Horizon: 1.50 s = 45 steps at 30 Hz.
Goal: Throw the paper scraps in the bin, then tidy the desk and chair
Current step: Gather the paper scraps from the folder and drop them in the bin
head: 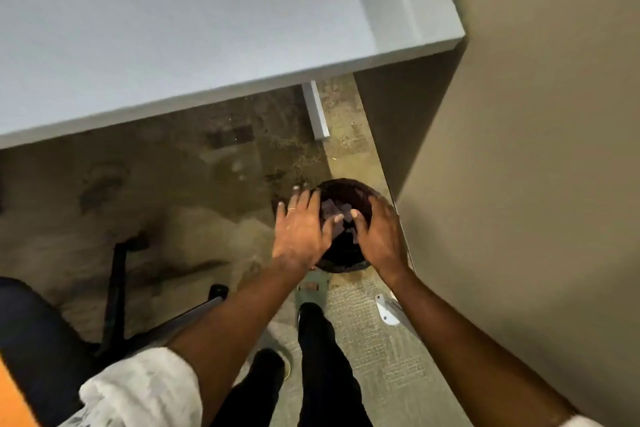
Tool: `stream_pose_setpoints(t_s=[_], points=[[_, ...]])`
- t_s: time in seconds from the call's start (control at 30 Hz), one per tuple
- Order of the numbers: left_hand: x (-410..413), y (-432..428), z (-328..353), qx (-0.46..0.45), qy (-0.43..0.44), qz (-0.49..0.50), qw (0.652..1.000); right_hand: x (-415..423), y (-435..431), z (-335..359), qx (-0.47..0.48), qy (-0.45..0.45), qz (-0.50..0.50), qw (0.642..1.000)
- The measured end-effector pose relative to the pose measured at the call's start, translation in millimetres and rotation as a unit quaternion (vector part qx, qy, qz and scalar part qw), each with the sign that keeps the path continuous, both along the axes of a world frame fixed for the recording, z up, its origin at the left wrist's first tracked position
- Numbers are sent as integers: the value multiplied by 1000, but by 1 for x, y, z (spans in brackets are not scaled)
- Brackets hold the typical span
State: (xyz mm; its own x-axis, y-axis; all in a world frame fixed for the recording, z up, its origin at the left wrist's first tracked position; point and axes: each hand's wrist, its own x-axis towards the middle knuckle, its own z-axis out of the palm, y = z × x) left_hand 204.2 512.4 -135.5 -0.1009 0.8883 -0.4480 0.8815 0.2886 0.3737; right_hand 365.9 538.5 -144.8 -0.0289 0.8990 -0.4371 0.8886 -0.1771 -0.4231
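Observation:
A round dark bin point(349, 194) stands on the floor beside the desk's right end panel. Pale paper scraps point(334, 210) show inside it, between my two hands. My left hand point(301, 229) hovers over the bin's left rim with the fingers spread and nothing in it. Over the right rim, my right hand point(379, 232) has its fingers slightly curled and apart, also holding nothing. The grey desk top point(207, 21) fills the upper part of the view. The chair point(41, 340), dark-seated with a black base, sits at the lower left.
A beige partition wall point(536, 149) runs down the right side, close to the bin. A grey desk leg point(315, 111) stands under the desk. My legs and a green sandal point(311, 288) are just behind the bin. A white bracket point(386, 308) lies on the carpet.

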Motion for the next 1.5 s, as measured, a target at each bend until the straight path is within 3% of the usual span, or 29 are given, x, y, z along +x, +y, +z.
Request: stream_pose_setpoints(t_s=[0.37, 0.67, 0.97, 1.17, 1.37, 1.5], points=[[-86, -34, 166, 83, -86, 182, 976, -81, -11, 161, 78, 26, 60, 995], [-192, -143, 209, 136, -73, 365, 918, -227, -65, 222, 82, 115, 173, 975], [-282, -288, 200, 142, -23, 552, 821, -373, -165, 223, 36, 176, 350, 919], [-303, -392, 176, 130, -13, 668, 733, -436, -249, 197, 5, 164, 491, 855], [-311, -476, 153, 112, -4, 735, 669, -476, -318, 174, -12, 154, 589, 793], [-319, -505, 137, 93, 10, 753, 652, -495, -346, 158, -16, 145, 633, 760]])
